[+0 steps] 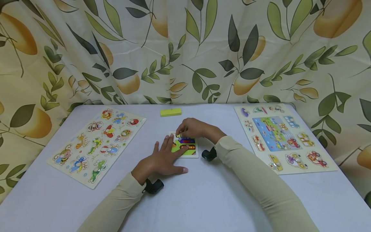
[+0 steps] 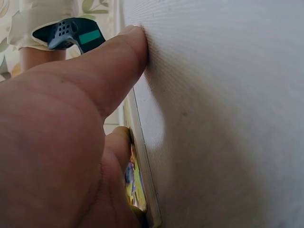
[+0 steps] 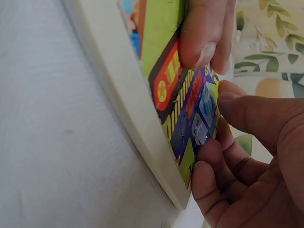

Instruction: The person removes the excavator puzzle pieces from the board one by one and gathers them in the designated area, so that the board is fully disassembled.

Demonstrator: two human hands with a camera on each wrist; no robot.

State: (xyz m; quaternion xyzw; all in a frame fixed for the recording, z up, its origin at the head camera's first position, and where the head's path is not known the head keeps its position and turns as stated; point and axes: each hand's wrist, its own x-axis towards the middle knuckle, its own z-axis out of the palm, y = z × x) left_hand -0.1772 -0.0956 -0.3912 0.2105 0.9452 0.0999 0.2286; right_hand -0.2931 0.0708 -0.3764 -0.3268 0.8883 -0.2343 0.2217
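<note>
Small puzzle board [image 1: 189, 141] on the middle of the desk [image 1: 185, 199], under our hands.
Our left hand [image 1: 163, 161] lies over its near left side, fingers straight and spread; our right hand [image 1: 193, 128] pinches a puzzle piece [image 3: 209, 102] at its far edge. Insect puzzle [image 1: 91, 156] lies left, vehicle puzzle [image 1: 271, 133] right, yellow block [image 1: 171, 112] beyond.

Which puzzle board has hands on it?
The small white-edged board with the green picture, in the middle. The large white bug board and large white vehicle board lie untouched beside it.
</note>
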